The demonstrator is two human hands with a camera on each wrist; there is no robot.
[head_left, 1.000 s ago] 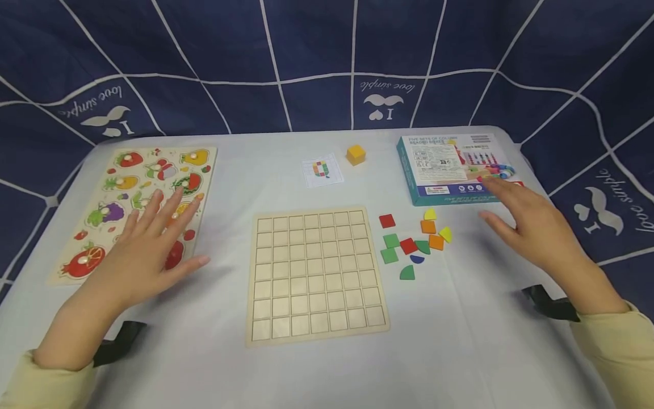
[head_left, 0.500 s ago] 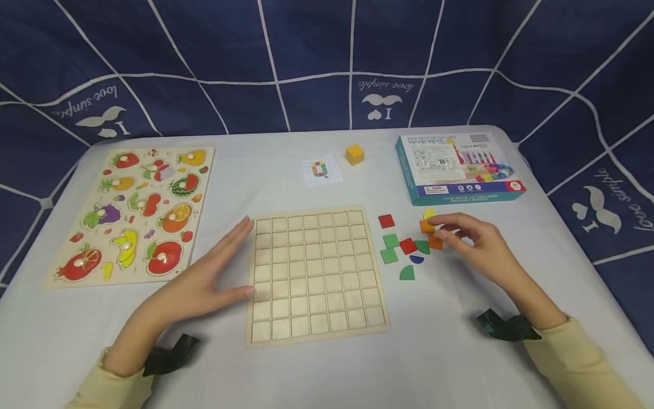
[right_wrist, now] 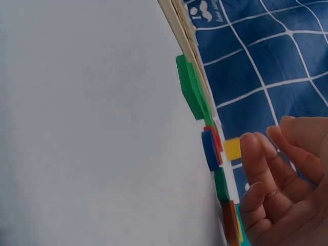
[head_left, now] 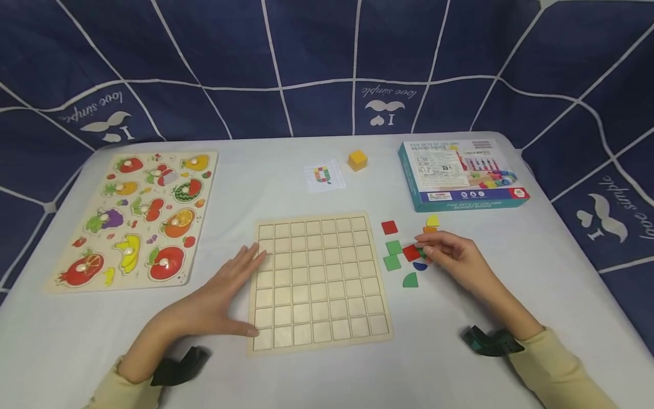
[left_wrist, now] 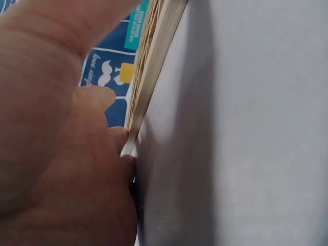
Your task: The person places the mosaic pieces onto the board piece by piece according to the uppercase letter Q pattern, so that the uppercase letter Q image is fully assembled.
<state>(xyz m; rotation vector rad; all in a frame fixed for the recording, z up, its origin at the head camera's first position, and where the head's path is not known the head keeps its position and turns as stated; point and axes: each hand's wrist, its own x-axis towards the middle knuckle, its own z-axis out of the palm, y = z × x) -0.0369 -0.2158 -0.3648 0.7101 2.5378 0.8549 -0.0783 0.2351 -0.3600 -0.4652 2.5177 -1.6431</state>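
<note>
In the head view, a square wooden board (head_left: 319, 278) with a grid of shallow cells lies mid-table. My left hand (head_left: 212, 309) rests at its left edge, fingers extended over the rim and thumb near the lower corner. My right hand (head_left: 457, 261) hovers low over loose flat tiles right of the board, its fingers loosely bent. Under its fingertips lie a red square tile (head_left: 411, 253) and a partly covered green tile (right_wrist: 221, 184). A blue half-round tile (head_left: 420, 266) and a green quarter-round tile (head_left: 410, 280) lie nearer. No tile shows between the fingers in the right wrist view.
A fruit knob puzzle (head_left: 140, 218) lies at the left. At the back are a pattern card (head_left: 324, 175), a yellow cube (head_left: 357, 160) and a teal-sided box (head_left: 462, 175). More tiles include a red square (head_left: 389, 227), green squares (head_left: 392, 262) and a yellow piece (head_left: 432, 220).
My left hand has come from above the fruit puzzle to the board's left edge. My right hand has moved from near the box down and left over the tiles.
</note>
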